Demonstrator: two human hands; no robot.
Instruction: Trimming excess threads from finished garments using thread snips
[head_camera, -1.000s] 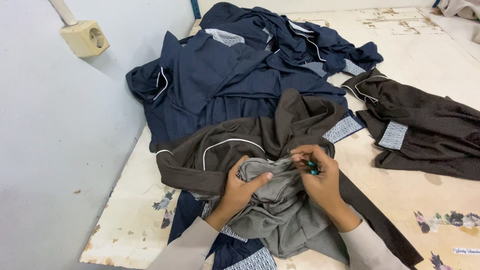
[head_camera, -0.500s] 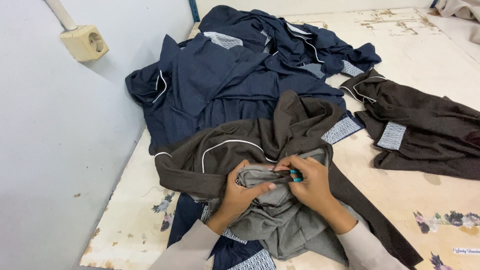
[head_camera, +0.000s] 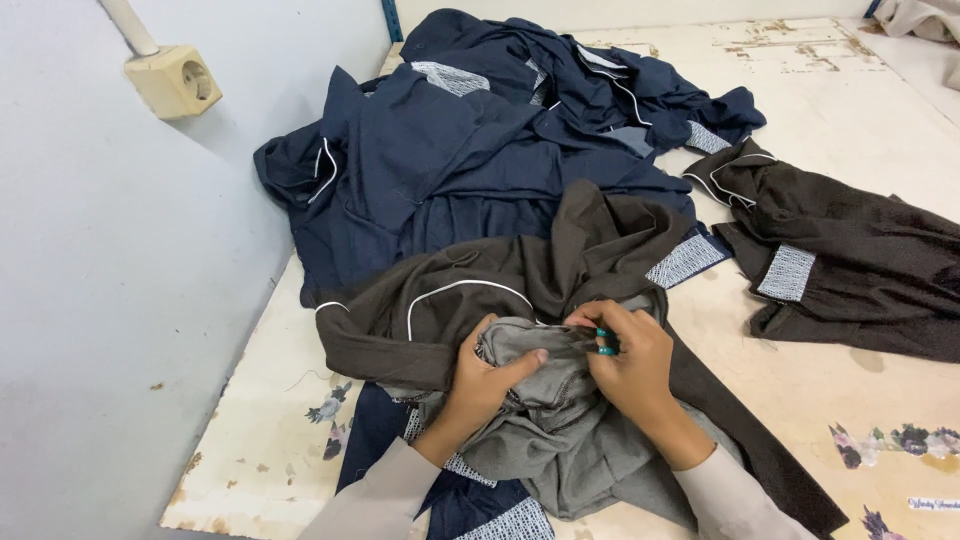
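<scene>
crumpled brown garment (head_camera: 520, 290) with white piping, grey lining (head_camera: 560, 420) bunched up, small teal tool (head_camera: 604, 342) at its fold

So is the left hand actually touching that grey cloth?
Touching. The head view shows the left hand with its thumb pressed on top of the bunched grey cloth, fingers tucked under the fold.

We have one view only, from the camera on our head, tilted steeply down and forward over the table (head_camera: 860, 110). It sits close: our left hand (head_camera: 480, 385) and right hand (head_camera: 630, 355) lie near 6 o'clock. The wall (head_camera: 120, 300) runs along 9 o'clock, and the table stretches away toward 12 and 2 o'clock.
</scene>
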